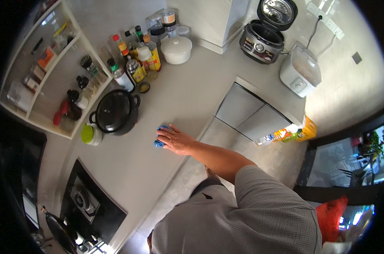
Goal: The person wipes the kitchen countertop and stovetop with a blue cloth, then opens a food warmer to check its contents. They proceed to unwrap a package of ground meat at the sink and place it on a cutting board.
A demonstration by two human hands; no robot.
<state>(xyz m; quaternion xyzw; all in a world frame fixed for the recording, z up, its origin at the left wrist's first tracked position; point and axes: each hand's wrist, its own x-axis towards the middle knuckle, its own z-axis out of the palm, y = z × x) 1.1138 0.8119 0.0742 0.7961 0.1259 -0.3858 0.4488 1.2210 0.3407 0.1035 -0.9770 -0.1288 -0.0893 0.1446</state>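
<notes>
My right hand (176,139) presses a blue cloth (159,143) flat against the grey countertop (141,171), close to its front edge. The fingers cover much of the cloth, so its far side is partly hidden. To the left of the cloth, a black lidded pot (115,111) with two loop handles sits on the counter, apart from my hand. A jar with a green lid (88,135) stands beside that pot. My left hand is out of view; only a sliver of skin shows at the bottom edge by my shirt.
Sauce bottles (134,68) and a white lidded pot (176,50) line the back. A rice cooker (263,41) stands with its lid up near a white appliance (300,71). At lower left are a gas hob (84,197) and a wok (60,231). A spice shelf (93,60) overhangs the left.
</notes>
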